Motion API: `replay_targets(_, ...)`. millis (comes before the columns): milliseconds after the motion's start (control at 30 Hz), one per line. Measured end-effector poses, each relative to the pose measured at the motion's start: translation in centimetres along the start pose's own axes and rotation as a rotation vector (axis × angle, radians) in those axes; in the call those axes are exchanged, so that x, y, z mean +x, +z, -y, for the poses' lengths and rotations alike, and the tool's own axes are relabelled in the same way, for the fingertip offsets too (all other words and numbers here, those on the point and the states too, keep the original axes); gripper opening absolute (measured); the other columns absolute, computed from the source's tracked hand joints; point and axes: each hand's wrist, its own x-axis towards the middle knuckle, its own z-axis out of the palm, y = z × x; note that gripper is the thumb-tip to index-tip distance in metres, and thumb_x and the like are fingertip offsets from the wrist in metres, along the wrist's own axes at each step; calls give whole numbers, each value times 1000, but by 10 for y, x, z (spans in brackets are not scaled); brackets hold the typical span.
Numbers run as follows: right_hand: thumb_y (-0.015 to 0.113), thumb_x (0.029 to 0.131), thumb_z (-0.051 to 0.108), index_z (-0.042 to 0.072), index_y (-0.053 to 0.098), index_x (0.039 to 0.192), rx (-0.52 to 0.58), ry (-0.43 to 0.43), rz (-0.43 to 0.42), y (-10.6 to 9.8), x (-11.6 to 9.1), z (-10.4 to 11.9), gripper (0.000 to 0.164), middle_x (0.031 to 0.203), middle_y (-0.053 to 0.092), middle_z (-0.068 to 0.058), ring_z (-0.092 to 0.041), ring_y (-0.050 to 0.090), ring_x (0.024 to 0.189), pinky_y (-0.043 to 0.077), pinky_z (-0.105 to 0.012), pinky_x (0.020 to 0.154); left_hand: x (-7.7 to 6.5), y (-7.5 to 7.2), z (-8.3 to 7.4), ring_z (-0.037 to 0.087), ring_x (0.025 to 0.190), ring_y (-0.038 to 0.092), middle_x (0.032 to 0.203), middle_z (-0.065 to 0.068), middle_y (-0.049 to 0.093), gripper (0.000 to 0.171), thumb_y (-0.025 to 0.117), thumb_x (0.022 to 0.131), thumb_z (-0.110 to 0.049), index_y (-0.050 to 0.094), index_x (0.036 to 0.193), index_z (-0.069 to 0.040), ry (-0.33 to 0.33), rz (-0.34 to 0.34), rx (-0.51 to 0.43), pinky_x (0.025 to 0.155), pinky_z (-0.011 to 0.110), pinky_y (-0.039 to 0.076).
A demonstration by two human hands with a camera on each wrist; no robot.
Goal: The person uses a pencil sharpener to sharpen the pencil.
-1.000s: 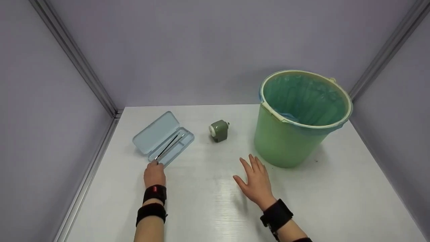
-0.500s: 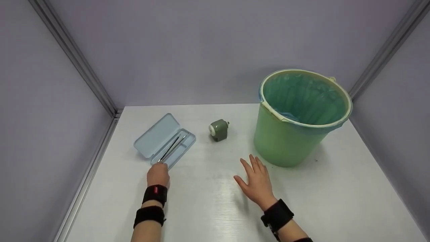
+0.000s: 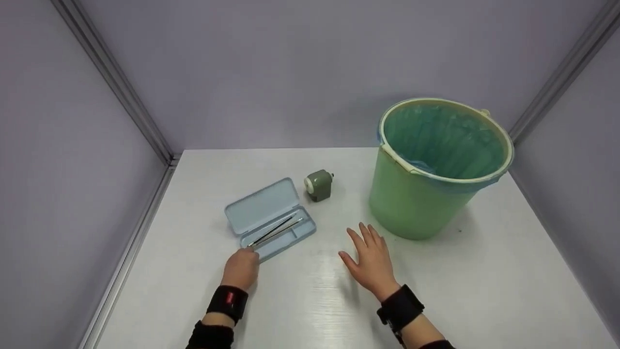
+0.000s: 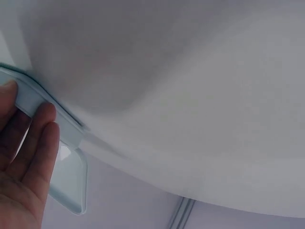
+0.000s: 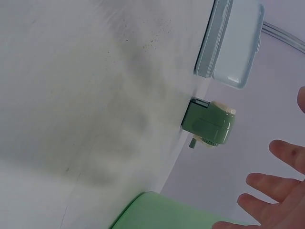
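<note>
A light-blue pencil case [image 3: 264, 207] lies open on the white table, its lid tipped back to the left. Two pencils [image 3: 274, 231] rest in its tray. My left hand [image 3: 240, 269] holds the case by its near end; in the left wrist view, the fingertips and thumb grip the case wall [image 4: 69, 131]. With fingers spread, my right hand [image 3: 372, 266] stays over the table and touches nothing. A green pencil sharpener [image 3: 320, 186] with a crank stands behind the case, to its right. The right wrist view also has the sharpener [image 5: 207, 121] beside the case [image 5: 238, 43].
A green bin [image 3: 411, 213] lined with a bag stands at the right, beyond the right hand. Grey-lilac walls [image 3: 271, 72] enclose the table [image 3: 310, 310] at the back and both sides. Small specks [image 5: 152, 43] lie on the tabletop.
My left hand has slid the pencil case right and nearer, so it now lies closer to the sharpener. The case has also turned somewhat clockwise. The right hand has barely moved.
</note>
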Motion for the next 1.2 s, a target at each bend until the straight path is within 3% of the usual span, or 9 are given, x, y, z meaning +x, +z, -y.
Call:
replay_targets(233,71,89,31,6,62,129,4,-11,3,5,-1,0,49,135,59,-25,-45,51,130,43,-64,102,-14,-2,-18,20,65,61,70,5,63,14,69,74,11,71,72,-3,91,42,13,60,32,51)
replay_targets(400,75,86,28,5,67,119,5,-38,11,8,-5,1,40,125,65,-19,-39,58,120,50,-56,94,-16,1,-32,18,65,60,72,3,61,15,69,74,10,71,72,-5,161,38,-2,61,30,51)
replay_targets(600,79,81,22,8,71,102,-36,-47,83,14,-10,1,26,106,69,-10,-29,63,104,53,-46,80,-15,5,-47,19,70,61,77,4,64,15,67,77,8,72,76,-6,207,33,-24,65,30,53)
replay_targets(767,79,79,17,8,72,92,-84,-23,168,18,-12,-1,17,94,69,-6,-25,62,89,50,-41,72,-11,7,-56,19,69,60,76,4,63,14,67,76,6,70,74,-7,243,-15,-35,63,29,51)
replay_targets(1000,74,80,6,7,75,82,-103,36,251,25,-12,-7,3,81,69,-5,-22,58,75,49,-38,65,-4,14,-63,17,66,58,74,2,62,14,68,75,6,72,74,-8,252,-31,-29,60,28,49)
replay_targets(1200,71,82,0,8,75,77,-82,58,247,29,-13,-11,10,79,71,-5,-22,61,73,52,-36,67,-3,16,-67,18,66,59,74,2,63,14,68,75,6,72,74,-8,241,-45,-27,61,28,49)
